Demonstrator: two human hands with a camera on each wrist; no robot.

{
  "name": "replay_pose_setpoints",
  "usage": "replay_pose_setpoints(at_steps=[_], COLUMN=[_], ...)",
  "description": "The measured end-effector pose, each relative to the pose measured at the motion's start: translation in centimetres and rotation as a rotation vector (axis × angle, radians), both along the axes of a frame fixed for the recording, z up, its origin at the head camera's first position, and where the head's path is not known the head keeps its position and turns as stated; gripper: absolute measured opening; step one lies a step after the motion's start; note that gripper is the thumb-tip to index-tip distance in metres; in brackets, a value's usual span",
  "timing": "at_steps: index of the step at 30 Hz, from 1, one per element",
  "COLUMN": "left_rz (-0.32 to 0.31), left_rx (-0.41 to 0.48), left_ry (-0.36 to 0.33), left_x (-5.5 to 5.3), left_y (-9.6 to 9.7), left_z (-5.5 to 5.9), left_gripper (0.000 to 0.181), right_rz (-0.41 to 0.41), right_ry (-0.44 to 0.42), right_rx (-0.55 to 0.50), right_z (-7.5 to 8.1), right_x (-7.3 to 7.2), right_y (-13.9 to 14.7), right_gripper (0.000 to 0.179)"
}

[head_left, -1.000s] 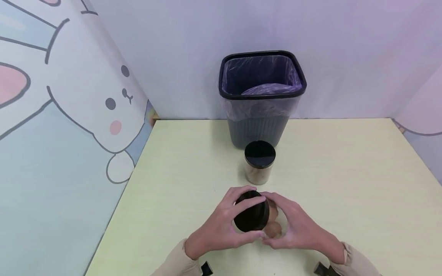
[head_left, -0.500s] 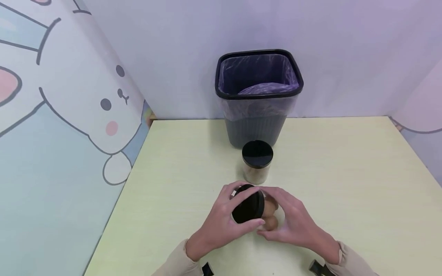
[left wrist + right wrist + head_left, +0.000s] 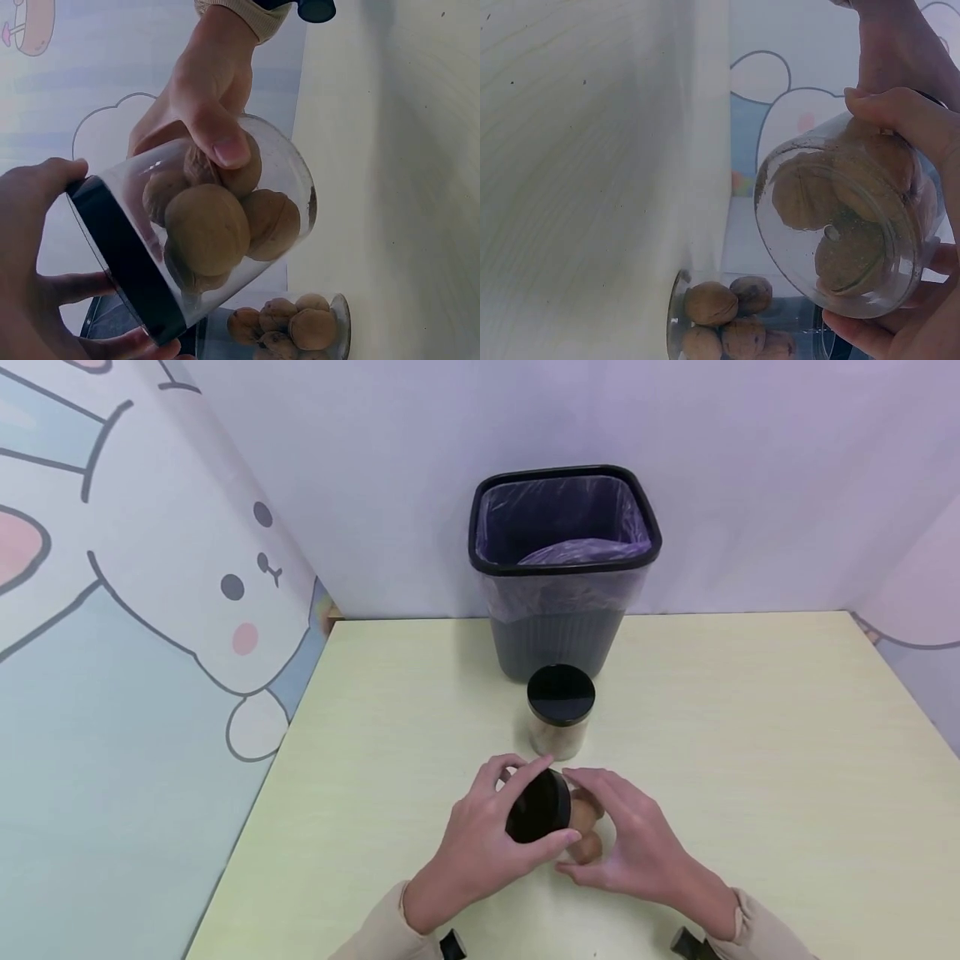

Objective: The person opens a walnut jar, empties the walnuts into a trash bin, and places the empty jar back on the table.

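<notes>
Held jar [image 3: 289, 161]: its black lid [image 3: 534, 817] is partly covered by fingers [image 3: 525, 781] of the left grip [image 3: 480, 852] in the head view and mostly hidden in the right wrist view. Its walnuts [image 3: 206, 229] overlap, so their number cannot be told. The left grip is cut by the left wrist view's left edge, the right grip [image 3: 648, 852] by the right wrist view's right edge. Beyond the held jar, the lower edges of both wrist views crop the standing jar [image 3: 561, 695]; farther beyond, the liner [image 3: 585, 552] hides the floor of the bin [image 3: 555, 647].
</notes>
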State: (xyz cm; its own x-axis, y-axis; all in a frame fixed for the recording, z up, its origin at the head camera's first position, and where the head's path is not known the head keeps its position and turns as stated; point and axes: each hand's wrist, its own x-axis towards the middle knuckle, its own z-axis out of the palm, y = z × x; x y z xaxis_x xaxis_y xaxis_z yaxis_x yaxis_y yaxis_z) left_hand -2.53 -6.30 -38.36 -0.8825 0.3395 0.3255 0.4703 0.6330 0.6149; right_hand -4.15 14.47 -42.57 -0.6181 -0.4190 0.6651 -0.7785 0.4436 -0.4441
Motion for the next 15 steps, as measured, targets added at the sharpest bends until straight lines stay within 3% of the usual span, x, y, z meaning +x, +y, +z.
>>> replay_pose_setpoints(at_steps=[3,6,11,15], left_rz=[-0.064,-0.193,-0.462,-0.583], left_rx=[0.053,0.117,0.142,0.111], left_ry=[-0.052,-0.067,0.046,0.099], left_x=[-0.2,-0.7,-1.8,-2.4], left_y=[-0.5,-1.1,-2.0,-2.5], left_z=[0.3,0.7,1.2,1.5], left_gripper=[0.066,0.066,0.058,0.055], right_rz=[0.009,0.023,0.053,0.074], right_ry=[-0.009,-0.022,-0.032,-0.03], right_rx=[-0.007,-0.014,-0.029,-0.034], right_z=[0.0,0.0,0.1,0.2], right_x=[-0.1,-0.1,-0.3,-0.2], right_y=[0.1,0.2,0.4,0.5], right_gripper=[0.095,0.097,0.098,0.098])
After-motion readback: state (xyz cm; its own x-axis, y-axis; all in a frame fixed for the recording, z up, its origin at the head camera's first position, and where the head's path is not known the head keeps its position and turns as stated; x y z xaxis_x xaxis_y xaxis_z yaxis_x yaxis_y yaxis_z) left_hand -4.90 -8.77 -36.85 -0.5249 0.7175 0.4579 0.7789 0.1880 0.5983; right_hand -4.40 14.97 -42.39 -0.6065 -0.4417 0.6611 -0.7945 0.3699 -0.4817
